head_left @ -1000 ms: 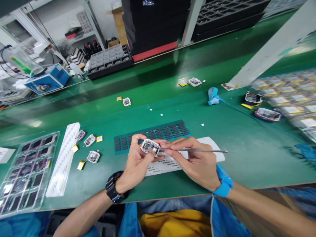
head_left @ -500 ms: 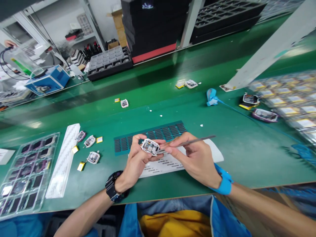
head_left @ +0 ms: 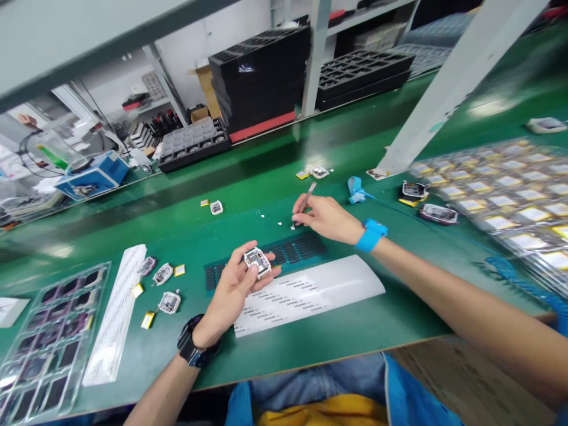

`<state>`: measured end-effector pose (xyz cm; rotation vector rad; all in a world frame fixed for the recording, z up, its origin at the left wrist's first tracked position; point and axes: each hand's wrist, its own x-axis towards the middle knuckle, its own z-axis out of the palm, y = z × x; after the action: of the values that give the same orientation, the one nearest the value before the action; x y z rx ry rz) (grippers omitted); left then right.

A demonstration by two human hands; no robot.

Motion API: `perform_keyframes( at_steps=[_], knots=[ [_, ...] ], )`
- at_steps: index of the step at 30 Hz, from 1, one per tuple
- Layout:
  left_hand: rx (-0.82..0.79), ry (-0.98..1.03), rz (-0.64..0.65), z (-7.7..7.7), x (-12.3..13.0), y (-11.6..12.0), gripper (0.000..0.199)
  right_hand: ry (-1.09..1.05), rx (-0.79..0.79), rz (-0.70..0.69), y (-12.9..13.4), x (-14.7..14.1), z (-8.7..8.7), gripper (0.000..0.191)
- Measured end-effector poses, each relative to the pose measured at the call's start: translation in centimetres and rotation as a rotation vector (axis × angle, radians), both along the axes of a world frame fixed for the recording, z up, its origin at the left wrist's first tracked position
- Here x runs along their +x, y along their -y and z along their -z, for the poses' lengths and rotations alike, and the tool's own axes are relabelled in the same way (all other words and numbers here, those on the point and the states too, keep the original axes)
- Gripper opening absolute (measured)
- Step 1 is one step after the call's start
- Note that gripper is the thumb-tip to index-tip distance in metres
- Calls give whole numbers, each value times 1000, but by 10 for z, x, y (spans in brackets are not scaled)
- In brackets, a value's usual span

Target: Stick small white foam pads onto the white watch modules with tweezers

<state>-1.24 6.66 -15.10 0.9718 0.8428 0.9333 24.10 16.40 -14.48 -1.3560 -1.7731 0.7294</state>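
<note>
My left hand point(head_left: 237, 278) holds a white watch case point(head_left: 257, 262), its circuit board facing up, between thumb and fingers. Farther forward and to the right, my right hand point(head_left: 326, 216) grips metal tweezers point(head_left: 306, 198), tilted with the tip down on the mat. At that tip lies a small white piece point(head_left: 293, 227), too small to name; whether the tweezers pinch it I cannot tell. Beneath my left hand are a dark sheet with rows of black strips point(head_left: 297, 248) and a white printed label sheet point(head_left: 310, 296).
Open watch cases point(head_left: 169, 302) with yellow-edged batteries point(head_left: 148, 320) lie left, beside a label strip point(head_left: 115, 319) and a clear tray point(head_left: 73, 378). Battery trays point(head_left: 510, 189) fill the right, near a slanted white post point(head_left: 452, 89). A blue cord point(head_left: 390, 204) crosses the mat. Black trays point(head_left: 266, 83) stack behind.
My right hand has moved away from the watch case, forward to a small white piece on the mat, tweezers now steeper. My left hand still holds the case. The camera view has shifted.
</note>
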Motion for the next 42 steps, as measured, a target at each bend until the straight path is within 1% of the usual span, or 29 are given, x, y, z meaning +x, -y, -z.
perform_keyframes(
  at_steps=[3, 6, 9, 13, 16, 20, 23, 24, 26, 28, 30, 32, 34, 36, 38, 40, 42],
  knots=[
    [81, -55, -54, -2, -6, -6, 63, 10, 9, -16, -1, 3, 9, 11],
    [214, -129, -124, -7, -11, -11, 57, -6, 30, -16, 1, 12, 18, 7],
    [306, -197, -196, -11, -15, -16, 52, -42, 50, -12, -1, 18, 26, 14],
    [313, -220, -238, -14, -21, -24, 56, -60, 90, -4, -4, 21, 28, 32],
    [277, -208, -269, -16, -24, -28, 58, -39, 140, 21, -3, 23, 23, 37],
    [266, -205, -257, -23, -28, -38, 61, 44, 238, 44, -1, 24, 22, 27],
    [308, -271, -309, -30, -37, -56, 63, 183, 342, 42, 0, 22, 26, 20],
    [315, -304, -341, -32, -44, -65, 59, 224, 371, 38, 0, 21, 27, 21],
    [304, -393, -417, -35, -60, -86, 45, 276, 411, 32, 0, 20, 29, 22],
    [267, -524, -504, -38, -79, -111, 34, 314, 432, 29, 1, 19, 30, 24],
    [209, -680, -565, -41, -98, -137, 33, 351, 441, 20, 2, 18, 29, 24],
    [154, -833, -580, -42, -112, -158, 35, 379, 443, 14, 2, 17, 28, 23],
    [125, -978, -582, -43, -120, -174, 37, 400, 445, 17, 3, 17, 27, 23],
    [134, -1109, -594, -43, -121, -183, 37, 421, 449, 18, 3, 18, 27, 23],
    [173, -1217, -595, -41, -115, -187, 38, 437, 457, 11, 3, 19, 26, 23],
    [220, -1294, -560, -35, -103, -186, 38, 443, 466, 7, 3, 20, 25, 24],
    [248, -1340, -506, -26, -89, -184, 37, 446, 473, 10, 4, 20, 25, 24]
  ],
)
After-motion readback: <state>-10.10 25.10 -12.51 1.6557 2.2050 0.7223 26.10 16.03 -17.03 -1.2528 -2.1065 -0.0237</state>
